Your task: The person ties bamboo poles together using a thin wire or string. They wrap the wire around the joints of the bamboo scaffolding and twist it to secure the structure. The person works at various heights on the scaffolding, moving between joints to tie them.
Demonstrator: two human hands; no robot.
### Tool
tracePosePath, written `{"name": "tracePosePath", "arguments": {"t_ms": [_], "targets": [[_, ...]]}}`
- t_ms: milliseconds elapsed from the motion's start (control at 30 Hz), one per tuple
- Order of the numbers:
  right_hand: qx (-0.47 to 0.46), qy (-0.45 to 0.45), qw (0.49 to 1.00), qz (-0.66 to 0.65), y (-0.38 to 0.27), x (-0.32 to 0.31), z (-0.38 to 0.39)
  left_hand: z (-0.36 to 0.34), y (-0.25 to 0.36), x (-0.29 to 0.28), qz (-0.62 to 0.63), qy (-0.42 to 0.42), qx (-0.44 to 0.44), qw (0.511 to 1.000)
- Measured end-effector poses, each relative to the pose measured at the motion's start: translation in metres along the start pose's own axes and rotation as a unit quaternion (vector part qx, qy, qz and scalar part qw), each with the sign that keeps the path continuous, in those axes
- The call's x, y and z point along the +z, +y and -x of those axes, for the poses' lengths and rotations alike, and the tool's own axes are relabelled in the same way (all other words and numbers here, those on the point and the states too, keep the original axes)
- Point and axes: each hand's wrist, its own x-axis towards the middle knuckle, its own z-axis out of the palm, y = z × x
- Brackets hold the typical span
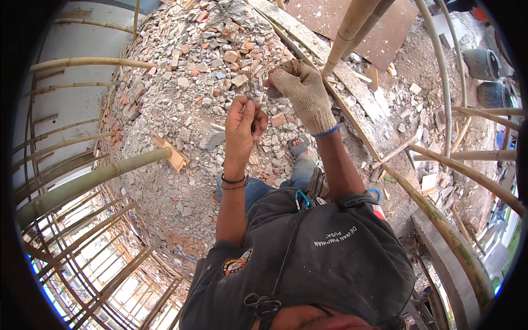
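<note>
My bare left hand (245, 124) is closed around thin wire strands (250, 93), with its thumb pressed over them and the ends sticking up above the fingers. Just right of it and higher, my right hand (300, 93), in a beige knit glove with a blue cuff, has its fingers curled and pinched on thin wire too; the tips are partly hidden. Both hands are in front of my body, above a bed of broken brick and concrete rubble (203, 126). One of my sandaled feet (300, 148) shows below them on the rubble.
Bamboo poles surround me at left (93, 186) and right (407, 190), with upright ones (352, 27) at the top. A long board (352, 93) crosses beyond my right hand. A brown panel (379, 25), dark buckets (480, 63) and a short wooden offcut (177, 159) lie around.
</note>
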Motion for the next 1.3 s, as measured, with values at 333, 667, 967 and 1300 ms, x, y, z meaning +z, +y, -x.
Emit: {"name": "tracePosePath", "arguments": {"t_ms": [333, 667, 967, 1300], "targets": [[-0.012, -0.022, 0.994, 0.107, 0.024, 0.021, 0.016, -0.004, -0.008, -0.005, -0.075, 0.031, 0.055, 0.995], [-0.029, 0.042, 0.992, 0.117, -0.002, -0.003, 0.006, 0.008, -0.010, 0.011, -0.187, 0.039, 0.031, 0.981], [-0.009, 0.065, 0.996, 0.065, 0.022, 0.001, 0.024, 0.002, -0.015, 0.017, -0.170, 0.008, 0.039, 0.985], [-0.026, 0.070, 0.997, -0.002, 0.019, -0.001, 0.021, 0.006, -0.025, 0.017, -0.206, 0.031, 0.053, 0.977]]}}
